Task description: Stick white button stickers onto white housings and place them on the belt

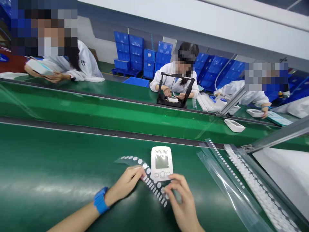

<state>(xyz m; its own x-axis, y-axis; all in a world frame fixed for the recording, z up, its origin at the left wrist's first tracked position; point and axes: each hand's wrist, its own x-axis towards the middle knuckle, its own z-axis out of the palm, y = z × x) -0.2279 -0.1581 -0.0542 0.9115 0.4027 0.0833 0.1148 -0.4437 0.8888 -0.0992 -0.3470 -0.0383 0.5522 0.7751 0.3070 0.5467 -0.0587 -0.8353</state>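
A clear strip of white stickers [151, 185], round along one edge and oblong along the other, is held in front of me, its far end curling to the left. My left hand [129, 182] pinches the strip near its middle, and a blue band [100, 199] circles that wrist. At the strip's right part, my right hand [181, 197] has thumb and forefinger closed on its edge; whether a single sticker is between them is too small to see. Just beyond both hands lies a white blood pressure monitor [162, 160], face up, with a grey screen and outlined buttons.
To the right lie clear strips [223, 180], a pile of white sticker strips [260, 190] and a white sheet [285, 174]. A clear partition [101, 112] crosses beyond the green bench [48, 167]. Behind it, several co-workers handle white devices; a black frame [177, 90] stands there.
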